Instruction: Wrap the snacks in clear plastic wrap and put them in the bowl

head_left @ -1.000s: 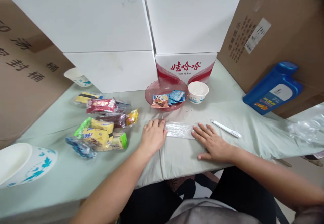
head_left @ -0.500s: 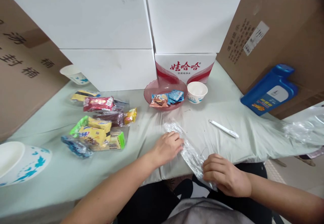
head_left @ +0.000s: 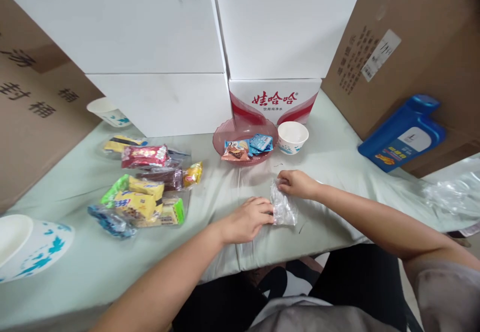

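Note:
A crinkled clear plastic bag (head_left: 285,209), folded short, lies on the pale green cloth in front of me. My left hand (head_left: 252,217) rests at its left edge with the fingers pressed onto it. From the right, my right hand (head_left: 296,184) pinches the bag's upper end. Beyond my hands stands a pink glass bowl (head_left: 221,142) with an orange-brown snack packet (head_left: 235,150) and blue packets (head_left: 261,144) in it. A white paper cup (head_left: 293,137) is just right of the bowl.
Several wrapped snacks (head_left: 144,202) lie on the left, with a paper bucket (head_left: 41,252) nearer me and another paper cup (head_left: 108,112) behind. White boxes (head_left: 157,104) wall the back. A blue bottle (head_left: 403,132) leans on the cardboard box (head_left: 431,47) at right.
My right hand has moved up and left from the table's front edge, folding the long plastic bag over into a shorter piece. My left hand stays nearly in place. My right forearm now covers the white pen-like tool.

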The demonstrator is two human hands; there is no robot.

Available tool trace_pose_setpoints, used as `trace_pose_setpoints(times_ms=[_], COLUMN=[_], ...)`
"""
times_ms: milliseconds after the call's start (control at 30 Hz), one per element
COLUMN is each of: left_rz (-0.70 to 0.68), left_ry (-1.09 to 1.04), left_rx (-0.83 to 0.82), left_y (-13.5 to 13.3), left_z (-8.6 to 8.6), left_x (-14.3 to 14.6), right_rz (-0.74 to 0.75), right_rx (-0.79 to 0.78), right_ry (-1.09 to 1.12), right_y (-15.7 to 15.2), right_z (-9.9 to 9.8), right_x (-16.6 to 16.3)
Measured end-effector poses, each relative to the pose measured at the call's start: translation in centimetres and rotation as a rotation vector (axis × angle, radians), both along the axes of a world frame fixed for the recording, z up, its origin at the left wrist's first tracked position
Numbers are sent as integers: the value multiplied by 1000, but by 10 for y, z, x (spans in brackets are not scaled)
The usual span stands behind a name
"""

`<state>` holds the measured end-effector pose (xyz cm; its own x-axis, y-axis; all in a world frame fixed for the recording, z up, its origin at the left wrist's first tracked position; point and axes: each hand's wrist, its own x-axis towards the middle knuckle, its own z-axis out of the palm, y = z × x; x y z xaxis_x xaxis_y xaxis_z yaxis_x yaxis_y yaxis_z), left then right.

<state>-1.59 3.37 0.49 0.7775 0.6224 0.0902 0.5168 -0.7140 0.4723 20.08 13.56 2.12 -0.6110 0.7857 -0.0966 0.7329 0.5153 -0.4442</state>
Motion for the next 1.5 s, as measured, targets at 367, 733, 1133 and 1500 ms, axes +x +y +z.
trace_pose_setpoints(times_ms=[367,733,1133,1500], left_rz=[40,-79,34,152], left_ry=[-223,-44,-216,-229], left_rx=[111,85,67,-174], left_y=[2,-4,-2,0], left_z=[0,0,-2,2], left_x=[-1,7,5,-1], right_rz=[147,109,435,205], right_rx=[374,491,347,99], right_ry=[-162,-147,204,380], right_y=[-3,9,-87,-87], right_z=[-27,-20,-22,-12], right_x=[-3,5,23,24])
